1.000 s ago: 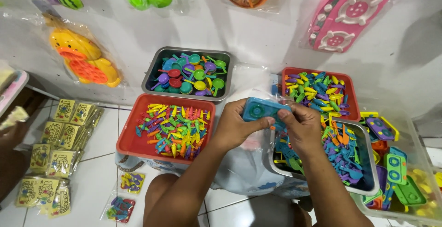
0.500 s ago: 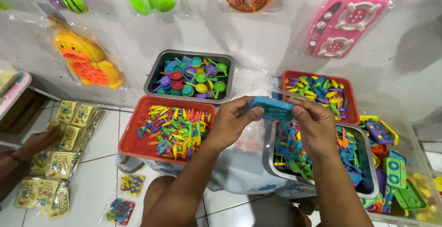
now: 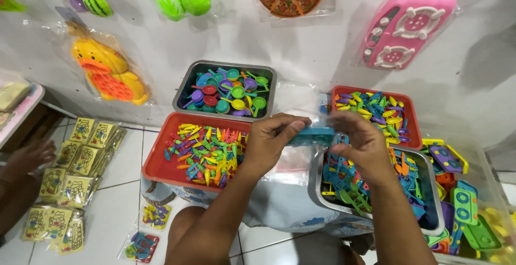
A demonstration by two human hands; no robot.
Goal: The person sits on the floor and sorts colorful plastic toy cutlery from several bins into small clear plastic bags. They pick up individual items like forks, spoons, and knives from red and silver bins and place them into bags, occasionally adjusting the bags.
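Note:
My left hand [image 3: 275, 138] and my right hand [image 3: 359, 142] together hold a flat blue plastic toy piece [image 3: 313, 135] and a clear plastic bag [image 3: 299, 160], above the gap between two trays. Below my left hand is a red tray [image 3: 158, 163] full of small bright toy pieces. Under my right hand a metal tray [image 3: 315, 190] holds blue, orange and green toy parts. The bag hangs down beneath the blue piece.
A metal tray of small toy pans [image 3: 226, 90] and a red tray of toy cutlery [image 3: 376, 109] stand at the back. Bagged toys hang on the white wall, among them a pink stove [image 3: 406, 28]. Yellow packets [image 3: 75, 173] lie on the tiled floor, near another person's hand [image 3: 27, 160].
My hands have lifted the blue piece and the bag a little, farther from me. The other person's hand at the left has come into view near the packets.

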